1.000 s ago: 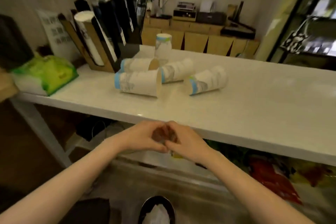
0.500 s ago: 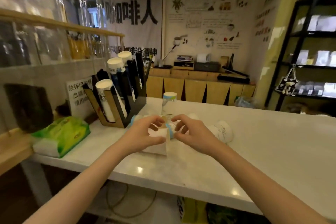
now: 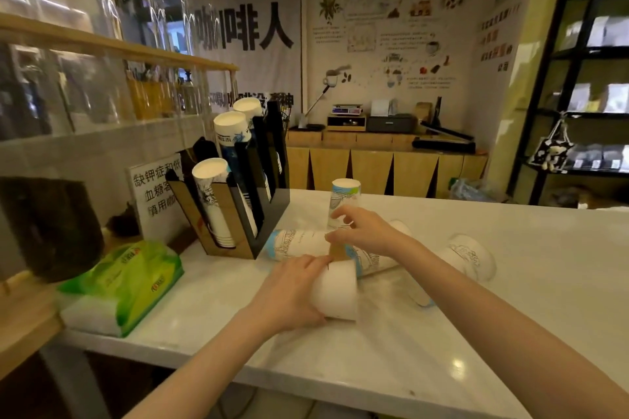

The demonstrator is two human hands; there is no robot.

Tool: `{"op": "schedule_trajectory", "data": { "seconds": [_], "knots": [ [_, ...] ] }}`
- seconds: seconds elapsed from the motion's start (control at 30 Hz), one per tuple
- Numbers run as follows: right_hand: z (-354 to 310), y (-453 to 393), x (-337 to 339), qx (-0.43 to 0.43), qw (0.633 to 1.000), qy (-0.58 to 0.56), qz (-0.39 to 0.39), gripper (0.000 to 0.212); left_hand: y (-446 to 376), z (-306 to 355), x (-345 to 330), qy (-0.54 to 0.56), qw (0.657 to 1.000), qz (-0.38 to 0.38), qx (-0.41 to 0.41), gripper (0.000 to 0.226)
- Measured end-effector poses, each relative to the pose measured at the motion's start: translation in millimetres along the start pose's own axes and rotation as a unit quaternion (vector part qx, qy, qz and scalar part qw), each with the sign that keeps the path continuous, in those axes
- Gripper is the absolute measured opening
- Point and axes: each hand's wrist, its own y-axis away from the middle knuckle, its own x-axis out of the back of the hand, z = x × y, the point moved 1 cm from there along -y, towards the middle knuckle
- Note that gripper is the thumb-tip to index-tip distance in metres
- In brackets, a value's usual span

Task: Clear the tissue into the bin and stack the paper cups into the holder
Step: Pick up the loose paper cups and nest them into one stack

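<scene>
Several white paper cups with blue rims lie on their sides on the white counter [image 3: 510, 333]. My left hand [image 3: 289, 292] grips the nearest lying cup [image 3: 337, 292] around its side. My right hand [image 3: 364, 231] rests with spread fingers over the cup behind it [image 3: 299, 243], touching its brown open end. Another lying cup [image 3: 466, 257] is to the right, and one cup stands upside down [image 3: 344, 197] further back. The black and wood cup holder [image 3: 238, 207] stands at the left with cup stacks in its slots. No bin is in view.
A green and white tissue pack [image 3: 126, 286] lies at the counter's left front corner. A white sign [image 3: 156, 194] and a dark object [image 3: 47, 228] stand behind it. Glass jars sit on a wooden shelf [image 3: 112, 44] above. Black shelving [image 3: 585, 95] is at the right.
My hands rose from below the counter edge, where they were pressed together, onto the lying cups. The view tilted up from the bin. My left hand has now closed around the nearest cup.
</scene>
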Motion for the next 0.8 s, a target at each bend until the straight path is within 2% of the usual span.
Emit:
{"op": "schedule_trajectory", "data": {
  "seconds": [0.1, 0.2, 0.27, 0.37, 0.43, 0.5, 0.6, 0.7, 0.8],
  "knots": [
    [4.9, -16.8, -5.6, -0.018, 0.999, 0.019, -0.031, 0.055, 4.9, -10.8, 18.2, 0.11, 0.994, -0.017, 0.013, 0.084],
    [8.4, -31.0, -7.4, -0.043, 0.995, 0.036, -0.076, 0.055, 12.6, -27.9, 42.3, 0.279, 0.96, -0.006, 0.033, 0.077],
    [8.0, -36.8, -10.6, -0.049, 0.991, 0.059, -0.114, 0.066, 15.4, -36.9, 47.1, 0.383, 0.921, 0.042, 0.056, 0.075],
    [5.0, -40.6, -18.1, -0.051, 0.984, 0.091, -0.143, 0.095, 13.1, -41.8, 33.8, 0.452, 0.878, 0.121, 0.097, 0.075],
    [5.6, -44.2, -22.4, -0.045, 0.982, 0.109, -0.147, 0.094, 10.7, -39.4, 18.1, 0.479, 0.856, 0.149, 0.123, 0.077],
    [7.2, -47.8, -23.2, -0.029, 0.987, 0.095, -0.123, 0.081, 8.4, -36.5, 2.1, 0.491, 0.844, 0.165, 0.141, 0.077],
    [7.2, -49.8, -18.8, -0.016, 0.999, 0.012, -0.047, 0.068, 3.9, -32.6, -11.4, 0.494, 0.835, 0.187, 0.154, 0.077],
    [4.4, -48.4, -8.2, 0.006, 0.997, -0.065, 0.044, 0.078, -2.2, -32.2, -16.2, 0.504, 0.825, 0.199, 0.158, 0.084],
    [-3.7, -40.2, 11.7, 0.038, 0.987, -0.103, 0.117, 0.093, -10.1, -31.2, -17.1, 0.505, 0.824, 0.211, 0.146, 0.074]
  ]
}}
